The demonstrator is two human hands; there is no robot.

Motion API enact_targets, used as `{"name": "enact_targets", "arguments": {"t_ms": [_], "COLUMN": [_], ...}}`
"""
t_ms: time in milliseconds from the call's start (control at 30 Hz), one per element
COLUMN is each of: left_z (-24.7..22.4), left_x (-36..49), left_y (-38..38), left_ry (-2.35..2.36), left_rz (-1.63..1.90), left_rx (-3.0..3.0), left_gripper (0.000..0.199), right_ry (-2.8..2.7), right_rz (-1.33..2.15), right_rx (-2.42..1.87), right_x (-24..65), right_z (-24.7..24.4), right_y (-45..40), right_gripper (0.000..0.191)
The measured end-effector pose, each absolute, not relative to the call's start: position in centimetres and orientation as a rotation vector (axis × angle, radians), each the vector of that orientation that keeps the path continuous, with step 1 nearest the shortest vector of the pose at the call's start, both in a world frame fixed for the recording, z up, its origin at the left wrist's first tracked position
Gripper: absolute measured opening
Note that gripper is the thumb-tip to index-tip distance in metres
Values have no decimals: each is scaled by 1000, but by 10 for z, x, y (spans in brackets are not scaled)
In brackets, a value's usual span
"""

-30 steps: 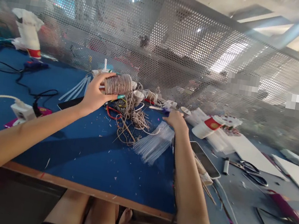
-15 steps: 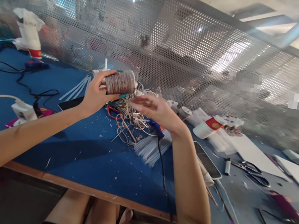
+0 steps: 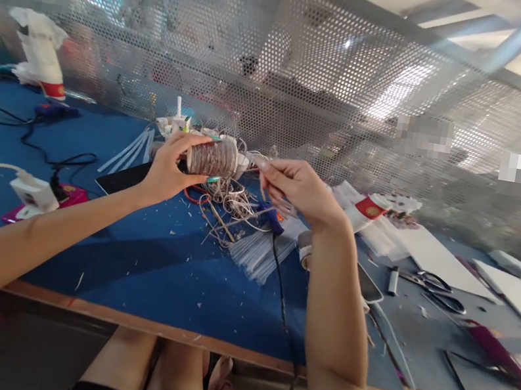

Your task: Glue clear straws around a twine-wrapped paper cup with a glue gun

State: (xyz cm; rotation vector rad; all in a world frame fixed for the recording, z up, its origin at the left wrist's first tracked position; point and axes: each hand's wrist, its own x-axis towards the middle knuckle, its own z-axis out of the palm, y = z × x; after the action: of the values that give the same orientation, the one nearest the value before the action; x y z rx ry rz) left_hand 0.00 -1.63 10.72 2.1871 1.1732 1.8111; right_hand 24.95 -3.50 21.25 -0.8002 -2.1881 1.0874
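My left hand (image 3: 173,164) is wrapped round a spool of brownish-grey cord (image 3: 211,157), held on its side above the table. Thumb and fingers grip it from below and above. To the right of the spool, my right hand (image 3: 289,186) is closed in a pinch, palm side down. Something thin and pale shows at its fingertips, too small to make out. Beneath both hands lies a tangled heap of pale cords (image 3: 232,200). A blue-handled tool (image 3: 276,221) with a black cable rests beside a bundle of clear sticks (image 3: 264,249).
A black flat device (image 3: 121,178) and white strips (image 3: 122,152) lie left of the heap. A white plug adapter (image 3: 35,194) sits further left. Scissors (image 3: 438,295), a phone (image 3: 368,283), a red-and-white paper cup (image 3: 368,210) and white boards (image 3: 448,266) are on the right. A perforated metal screen (image 3: 298,88) stands behind.
My right hand has gone from loosely spread fingers near the spool to a pinch further right. The spool has dropped slightly in view, still in my left hand.
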Motion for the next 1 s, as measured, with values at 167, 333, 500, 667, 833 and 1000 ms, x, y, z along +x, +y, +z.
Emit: {"name": "enact_targets", "arguments": {"t_ms": [167,333,500,667,833,1000], "left_z": [105,101,97,97,96,98], "left_x": [3,5,9,13,18,20], "left_y": [-18,-17,-20,-25,-29,-32], "left_ry": [1069,1027,1042,957,832,808], "left_rz": [1718,1653,1612,1571,1594,1583], "left_rx": [2248,2290,2262,2253,2206,2194], "left_gripper": [57,59,61,60,58,57], "right_ry": [-2162,-2193,-2166,-2138,-2116,-2078], "right_rz": [960,988,1015,1033,1056,1128], "right_rx": [-818,-844,-821,-816,-835,-845], "right_x": [252,249,247,247,247,247], "right_z": [216,216,214,212,212,210], "right_y": [-36,-36,-35,-32,-28,-26], "right_gripper": [42,41,40,40,41,39]}}
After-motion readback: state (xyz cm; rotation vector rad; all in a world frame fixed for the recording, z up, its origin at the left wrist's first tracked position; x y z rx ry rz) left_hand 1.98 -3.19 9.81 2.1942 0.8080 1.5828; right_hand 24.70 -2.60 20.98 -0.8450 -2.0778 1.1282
